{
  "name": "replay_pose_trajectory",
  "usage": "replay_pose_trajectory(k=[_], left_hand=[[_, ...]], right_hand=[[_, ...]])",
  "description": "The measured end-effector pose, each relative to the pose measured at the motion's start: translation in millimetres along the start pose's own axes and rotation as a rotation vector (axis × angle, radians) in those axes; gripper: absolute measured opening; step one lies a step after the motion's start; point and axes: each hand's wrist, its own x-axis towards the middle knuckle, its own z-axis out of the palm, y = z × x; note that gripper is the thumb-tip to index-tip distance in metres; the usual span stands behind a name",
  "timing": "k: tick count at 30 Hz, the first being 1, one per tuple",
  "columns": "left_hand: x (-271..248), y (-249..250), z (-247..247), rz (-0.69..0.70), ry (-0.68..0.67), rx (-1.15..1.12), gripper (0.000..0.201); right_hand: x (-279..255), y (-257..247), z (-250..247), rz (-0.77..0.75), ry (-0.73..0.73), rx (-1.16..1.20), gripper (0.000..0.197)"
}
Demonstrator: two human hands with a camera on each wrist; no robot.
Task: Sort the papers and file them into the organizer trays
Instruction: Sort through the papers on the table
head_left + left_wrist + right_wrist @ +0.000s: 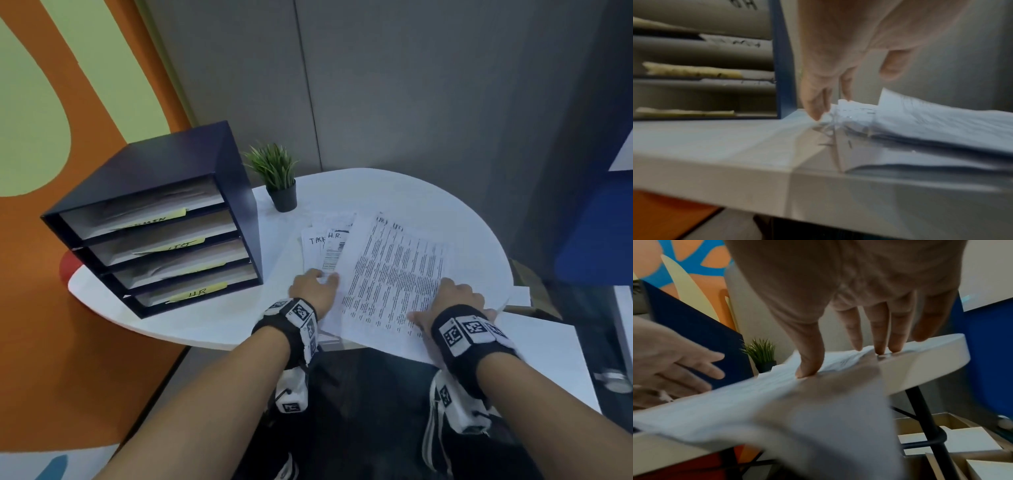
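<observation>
Two hands worked a loose pile of papers (390, 274) at centre frame on a white round table (445, 212). The right hand (452, 301) lay flat with straight fingers, pressing the top printed sheet. The left hand (313, 286), fingers extended, touched the smaller sheets marked "H.R." beneath, gripping nothing. To sort well, the top sheet probably wanted sliding clear while the lower ones were pinned. The dark-blue organizer (164, 222), with four labelled trays already holding papers, stood at left. A potted plant (277, 174) stood just behind it, near the pile.
</observation>
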Motion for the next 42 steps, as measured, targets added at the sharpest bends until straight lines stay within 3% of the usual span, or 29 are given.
replay_pose_trajectory(k=[3,5,9,12,14,18,22,23,25,27,29,32,36,39,42], left_hand=[[11,-4,-6,-0.132,0.051,-0.012,0.063],[14,-4,-6,-0.127,0.046,-0.123,0.065],[17,-2,-11,-0.16,0.181,-0.326,0.058],[15,-2,-8,-0.117,0.042,-0.4,0.03],[8,1,-4,0.006,-0.017,-0.298,0.014],[-10,17,7,0.211,-0.146,-0.196,0.033],[-22,36,16,0.163,-0.342,-0.336,0.059],[-20,38,15,0.115,-0.336,-0.382,0.063],[-13,35,17,0.109,-0.206,-0.445,0.045],[-3,28,17,0.149,0.025,-0.247,0.018],[8,19,18,0.057,0.156,-0.013,0.025],[23,9,21,-0.175,0.173,0.085,0.041],[29,5,16,-0.162,0.121,0.045,0.046],[30,14,-2,-0.215,0.216,-0.093,0.045],[29,13,-11,-0.132,0.216,-0.068,0.015]], right_hand=[[2,-1,-1,-0.027,-0.036,0.0,0.066],[5,-2,-1,-0.048,-0.05,0.012,0.061],[9,-3,-2,-0.076,-0.061,0.026,0.057],[11,-5,0,-0.082,-0.063,0.025,0.057],[13,-5,2,-0.075,-0.05,0.032,0.06],[15,-5,7,-0.067,-0.005,0.081,0.063],[14,-5,9,-0.081,0.008,0.085,0.068],[13,-4,9,-0.08,0.007,0.087,0.071],[14,-2,9,-0.083,0.007,0.097,0.075],[15,0,10,-0.089,0.0,0.101,0.076],[16,0,10,-0.094,-0.005,0.095,0.079],[17,0,11,-0.101,-0.007,0.083,0.079],[17,-3,11,-0.103,-0.009,0.078,0.076],[15,-7,11,-0.099,-0.015,0.087,0.075],[14,-8,11,-0.093,-0.016,0.083,0.075]])
